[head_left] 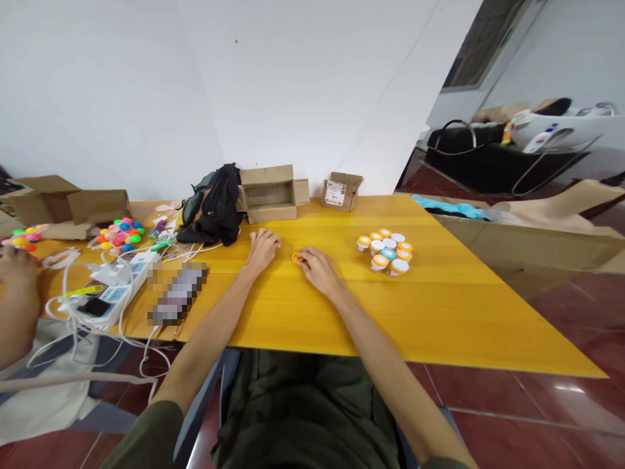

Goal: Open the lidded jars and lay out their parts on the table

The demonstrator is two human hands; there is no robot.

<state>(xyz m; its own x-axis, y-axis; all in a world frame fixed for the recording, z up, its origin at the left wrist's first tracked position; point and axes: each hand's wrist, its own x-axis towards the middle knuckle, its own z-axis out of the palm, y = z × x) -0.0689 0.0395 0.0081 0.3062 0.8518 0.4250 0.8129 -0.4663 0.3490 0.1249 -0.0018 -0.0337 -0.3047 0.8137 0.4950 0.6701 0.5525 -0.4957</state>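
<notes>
Near the middle of the yellow wooden table, my right hand [318, 268] pinches a small orange ring-shaped lid [295, 258] between its fingertips. My left hand [263, 250] is a little to the left, its fingers curled and pressed down close to the tabletop. A tiny pale spot shows at its fingertips, but what it holds, if anything, is hidden. To the right of both hands stands a group of small clear tubs [389, 253] with orange, white and teal lids, packed close together.
An open cardboard box [271, 213], a smaller carton [340, 192] and a black bag [215, 208] stand by the wall. Left lie a power strip [127, 286] with cables, a phone [178, 294] and colourful balls [120, 235]. Another person's hand [18, 266] is at far left.
</notes>
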